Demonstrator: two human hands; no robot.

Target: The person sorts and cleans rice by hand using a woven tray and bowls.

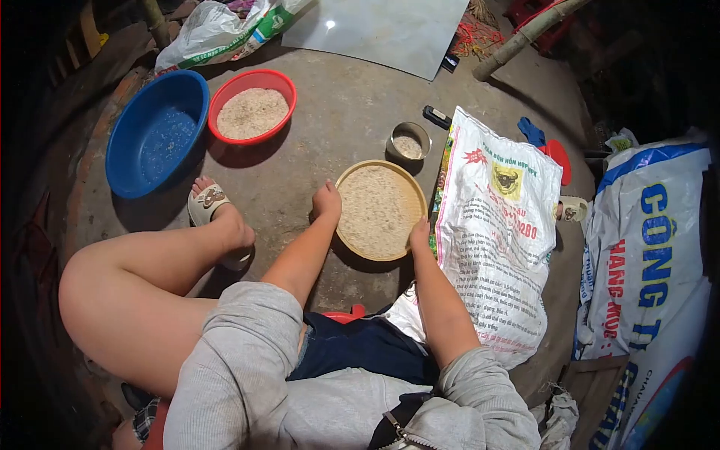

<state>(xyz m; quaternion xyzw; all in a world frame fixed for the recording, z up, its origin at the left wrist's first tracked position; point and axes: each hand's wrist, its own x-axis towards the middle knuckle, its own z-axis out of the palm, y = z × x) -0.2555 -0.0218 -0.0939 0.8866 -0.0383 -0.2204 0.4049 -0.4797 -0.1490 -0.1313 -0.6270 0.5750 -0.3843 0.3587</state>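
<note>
A round, shallow tan winnowing tray (422, 214) is held out in front of me, with a layer of pale, husk-like grain (377, 210) spread over its inside. My left hand (326, 201) grips its left rim, fingers mostly hidden beneath. On the lower right rim, my right hand (420, 234) is closed around the edge, its fingers also partly out of sight. Just beyond the tray stands a small metal pot (393, 147) with similar pale grain in it.
A red basin (216, 135) of pale grain sits beside a blue basin (120, 161) with a few scattered bits. A printed white sack (495, 247) covers my right leg. More sacks (637, 247) stand at the right. A grey sheet (375, 34) lies ahead.
</note>
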